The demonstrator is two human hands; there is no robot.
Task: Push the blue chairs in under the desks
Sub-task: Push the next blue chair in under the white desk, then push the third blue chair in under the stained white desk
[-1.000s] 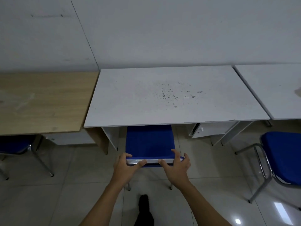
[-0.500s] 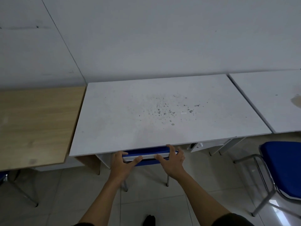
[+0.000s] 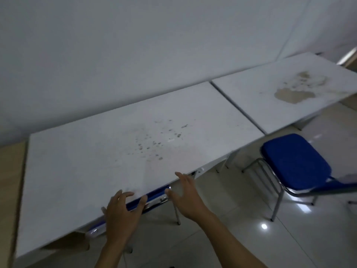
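A blue chair point(image 3: 154, 194) sits almost wholly under the white speckled desk point(image 3: 116, 151); only its back rail and a strip of blue show at the desk's front edge. My left hand point(image 3: 121, 213) hovers at that rail with fingers spread, thumb near the blue strip. My right hand point(image 3: 185, 196) is open just right of the rail, fingers apart, holding nothing. A second blue chair point(image 3: 293, 163) stands out on the floor to the right, in front of the stained white desk point(image 3: 280, 93).
A wooden desk point(image 3: 9, 171) adjoins on the left. A white wall runs behind all the desks. Shiny tiled floor point(image 3: 251, 238) lies below, with light glare near the second chair's metal legs.
The chair went further under the desk. Both hands came off the back rail and opened. The view swung right, bringing the stained desk and second chair into fuller sight.
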